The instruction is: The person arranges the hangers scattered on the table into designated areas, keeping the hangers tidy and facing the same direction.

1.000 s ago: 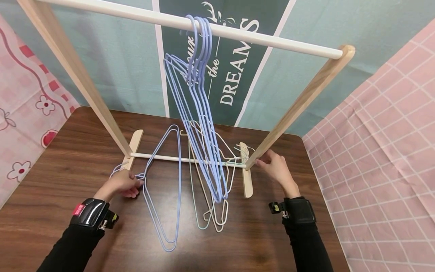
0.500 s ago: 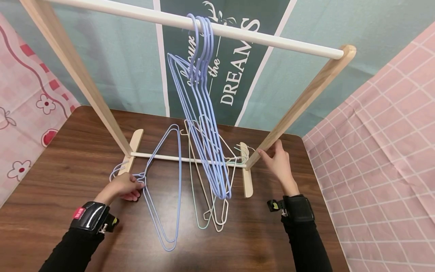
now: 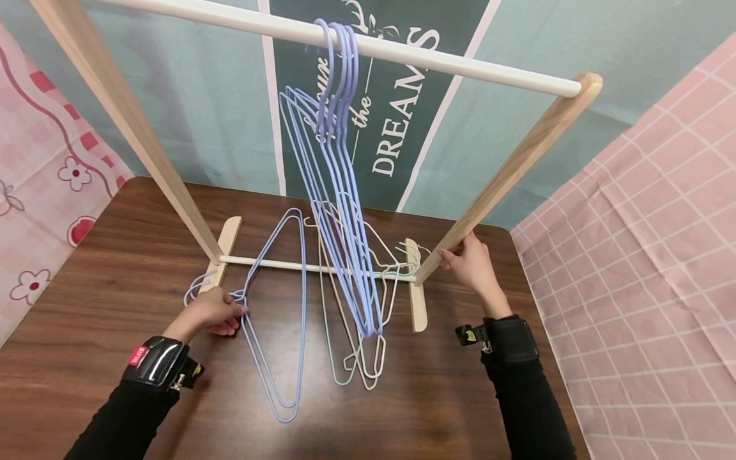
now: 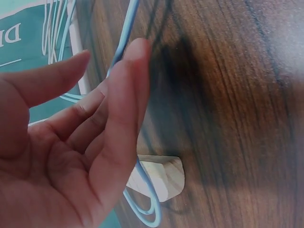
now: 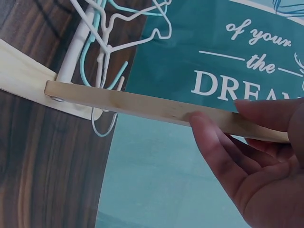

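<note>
My left hand is at the necks of blue hangers lying on the table. In the left wrist view, its thumb stands apart from loosely bent fingers, and a blue hanger wire passes behind them. My right hand holds the right wooden upright of a clothes rack near its foot. Thumb and fingertips meet opposite sides of that post in the right wrist view. Several blue hangers hang from the rack's white top rail.
White, cream and mint hangers lie on the brown table beneath the hanging ones. A low white bar joins the rack's wooden feet. Behind stands a green printed cloth; a pink checked cloth borders the right side.
My right hand has slid a little up the wooden upright. The left hand has shifted slightly right against the lying blue hangers. The hanging blue hangers have swung slightly.
</note>
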### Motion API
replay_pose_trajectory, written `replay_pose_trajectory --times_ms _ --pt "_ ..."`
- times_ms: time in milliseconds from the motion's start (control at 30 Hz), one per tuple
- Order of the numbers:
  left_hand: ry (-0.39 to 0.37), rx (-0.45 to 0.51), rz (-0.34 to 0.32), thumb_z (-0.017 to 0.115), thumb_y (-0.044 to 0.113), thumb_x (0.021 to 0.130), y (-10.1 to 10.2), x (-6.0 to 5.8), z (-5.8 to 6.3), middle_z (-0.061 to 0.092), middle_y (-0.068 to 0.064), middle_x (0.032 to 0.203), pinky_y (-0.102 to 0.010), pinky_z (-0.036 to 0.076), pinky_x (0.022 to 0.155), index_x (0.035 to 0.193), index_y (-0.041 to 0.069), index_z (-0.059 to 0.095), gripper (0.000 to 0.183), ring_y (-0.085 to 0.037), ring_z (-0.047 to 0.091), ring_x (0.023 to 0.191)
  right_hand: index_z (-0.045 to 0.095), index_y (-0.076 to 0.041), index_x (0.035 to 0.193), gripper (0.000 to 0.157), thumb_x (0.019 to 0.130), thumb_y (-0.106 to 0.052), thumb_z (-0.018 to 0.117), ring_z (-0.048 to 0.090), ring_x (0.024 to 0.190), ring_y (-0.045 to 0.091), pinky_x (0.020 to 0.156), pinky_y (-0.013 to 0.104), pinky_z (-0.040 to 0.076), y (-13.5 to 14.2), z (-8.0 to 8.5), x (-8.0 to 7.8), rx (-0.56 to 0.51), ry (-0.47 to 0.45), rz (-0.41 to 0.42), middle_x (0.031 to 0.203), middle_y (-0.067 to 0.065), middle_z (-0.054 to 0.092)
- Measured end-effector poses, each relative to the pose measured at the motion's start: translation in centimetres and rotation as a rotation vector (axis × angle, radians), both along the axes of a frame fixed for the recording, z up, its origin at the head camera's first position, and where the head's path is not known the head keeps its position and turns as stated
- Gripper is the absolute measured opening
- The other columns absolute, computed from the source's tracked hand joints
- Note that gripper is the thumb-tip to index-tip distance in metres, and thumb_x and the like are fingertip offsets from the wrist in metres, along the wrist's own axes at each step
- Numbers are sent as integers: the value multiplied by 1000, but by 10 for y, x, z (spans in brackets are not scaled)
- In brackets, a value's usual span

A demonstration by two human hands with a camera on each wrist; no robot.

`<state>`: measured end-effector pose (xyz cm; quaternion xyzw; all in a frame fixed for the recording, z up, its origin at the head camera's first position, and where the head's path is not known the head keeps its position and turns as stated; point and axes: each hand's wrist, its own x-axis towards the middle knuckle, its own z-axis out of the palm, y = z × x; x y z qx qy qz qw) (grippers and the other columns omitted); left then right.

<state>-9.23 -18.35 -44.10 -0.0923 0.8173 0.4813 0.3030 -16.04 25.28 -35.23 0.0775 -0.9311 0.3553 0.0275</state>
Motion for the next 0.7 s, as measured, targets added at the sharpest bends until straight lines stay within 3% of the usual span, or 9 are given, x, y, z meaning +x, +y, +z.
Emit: replay_pose_trajectory --times_ms 133,300,700 --pt "-12 6 27 54 6 90 0 -1 1 59 -8 57 -23 53 48 76 -7 55 19 -10 58 46 42 10 116 36 87 -1 60 65 68 34 59 39 56 -1 4 -3 -18 -72 -8 93 31 59" --pt "-15 10 41 54 5 90 1 -2 1 58 -7 56 -24 54 49 74 -6 53 20 -10 58 46 44 12 113 33 87 -1 60 66 70 33 58 30 56 -2 7 -6 -34 -134 -26 94 32 60" --pt "17 -35 24 56 3 88 3 -4 3 57 -8 54 -26 54 48 68 -3 51 22 -12 58 45 44 12 113 33 87 -2 59 67 73 31 58 26 56 -2 12 -8 -39 -197 -28 96 33 60"
